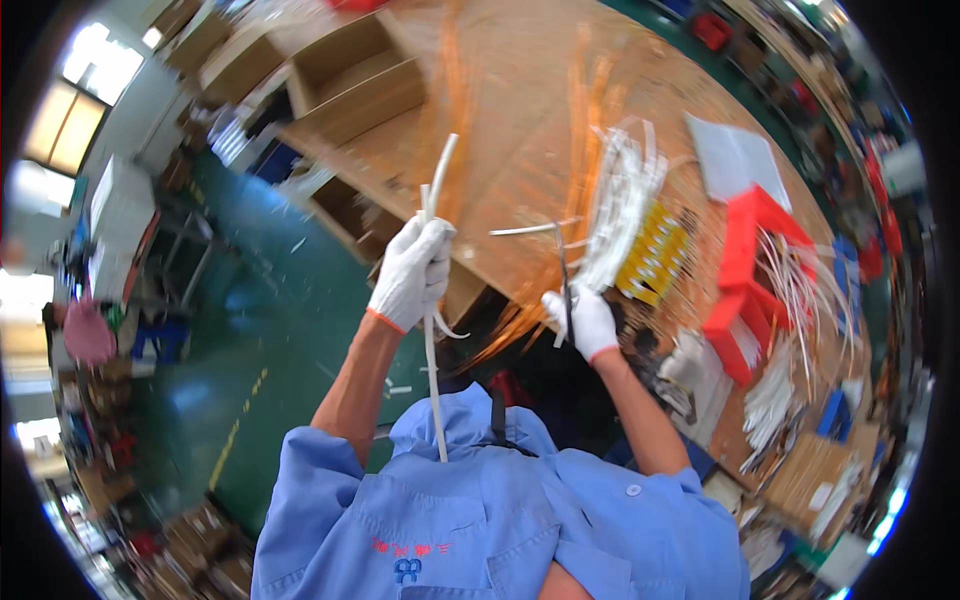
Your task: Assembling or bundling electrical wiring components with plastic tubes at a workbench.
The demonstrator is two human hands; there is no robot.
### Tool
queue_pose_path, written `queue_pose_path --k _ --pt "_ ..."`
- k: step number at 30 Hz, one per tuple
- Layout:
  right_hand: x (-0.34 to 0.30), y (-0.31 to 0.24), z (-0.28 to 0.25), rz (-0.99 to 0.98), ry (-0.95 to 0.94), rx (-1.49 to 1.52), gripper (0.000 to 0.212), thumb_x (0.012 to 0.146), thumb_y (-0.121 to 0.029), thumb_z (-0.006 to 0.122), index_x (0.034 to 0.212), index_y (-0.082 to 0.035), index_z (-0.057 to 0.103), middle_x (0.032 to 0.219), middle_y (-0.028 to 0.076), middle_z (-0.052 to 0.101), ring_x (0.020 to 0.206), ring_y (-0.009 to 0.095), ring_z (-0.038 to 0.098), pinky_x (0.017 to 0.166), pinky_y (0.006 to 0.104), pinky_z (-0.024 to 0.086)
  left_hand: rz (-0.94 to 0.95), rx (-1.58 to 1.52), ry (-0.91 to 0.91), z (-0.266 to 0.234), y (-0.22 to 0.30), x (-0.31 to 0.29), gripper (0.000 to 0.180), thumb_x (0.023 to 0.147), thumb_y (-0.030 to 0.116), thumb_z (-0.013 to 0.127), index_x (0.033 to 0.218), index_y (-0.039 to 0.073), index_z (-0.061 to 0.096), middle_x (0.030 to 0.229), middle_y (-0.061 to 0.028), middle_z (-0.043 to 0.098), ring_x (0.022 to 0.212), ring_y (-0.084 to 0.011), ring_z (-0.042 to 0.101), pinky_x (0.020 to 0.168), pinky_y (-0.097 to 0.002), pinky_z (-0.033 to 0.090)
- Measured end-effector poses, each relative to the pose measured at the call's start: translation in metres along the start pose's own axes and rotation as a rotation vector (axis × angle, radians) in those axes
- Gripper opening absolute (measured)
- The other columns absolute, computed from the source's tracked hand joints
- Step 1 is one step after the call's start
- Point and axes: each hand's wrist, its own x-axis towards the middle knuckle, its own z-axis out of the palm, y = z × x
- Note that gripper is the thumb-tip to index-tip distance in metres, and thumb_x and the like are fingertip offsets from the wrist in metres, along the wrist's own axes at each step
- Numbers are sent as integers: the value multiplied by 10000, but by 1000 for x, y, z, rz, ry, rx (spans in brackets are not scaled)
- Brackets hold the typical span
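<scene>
My left hand [412, 268], in a white glove, is closed around long white strips [434, 375]. Their short ends stick up above the fist, and one length hangs down to my blue work jacket. Out to the right, my right hand [585, 320], also gloved, grips a slim dark metal tool [564, 262] pointing away from me; its exact kind is hard to make out. Near the tool's tip a short white strip [522, 231] lies crosswise; whether they touch is unclear. Just beyond that hand, a bundle of white strips [622, 205] rests on the wooden table [510, 130].
Orange strands [583, 130] run across the table. Beside the white bundle lies a yellow sheet with white pieces [652, 255]. Farther right stand a red bin [745, 290] holding thin white strands and a clear plastic sheet [738, 160]. An open cardboard box [355, 80] sits at the far left.
</scene>
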Motion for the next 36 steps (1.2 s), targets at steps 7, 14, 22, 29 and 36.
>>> queue_pose_path --k 7,14,22,29,36 --pt "179 -81 50 92 141 -329 659 883 -644 807 893 15 772 844 244 765 854 396 774 793 488 565 -36 -118 290 -154 46 -34 182 1125 291 622 1141 110 615 731 76 414 499 -14 297 416 -211 222" --pt "230 -116 111 -87 424 -283 624 955 -399 777 1388 28 635 1213 240 743 1125 398 715 993 463 561 49 -327 746 -284 53 -69 186 1121 271 601 1111 87 622 677 94 365 466 -22 279 378 -226 206" --pt "225 -282 354 -566 -180 37 242 1043 -173 724 1232 -28 763 1070 92 789 885 159 725 806 336 599 97 -565 961 -455 38 -32 280 1140 371 572 1062 106 622 678 68 404 469 -34 286 385 -234 221" --pt "445 -410 646 -109 -310 317 293 1041 -185 683 1284 -32 739 959 83 781 652 155 714 585 360 571 14 -650 827 -672 46 71 325 1155 414 557 1084 104 623 700 65 368 489 -41 272 406 -233 205" --pt "693 -386 813 9 -177 33 452 905 -115 770 1331 17 695 997 146 783 659 207 723 561 401 591 -112 -755 691 -783 68 157 297 1165 368 546 1137 81 618 704 65 355 504 -40 277 427 -241 207"
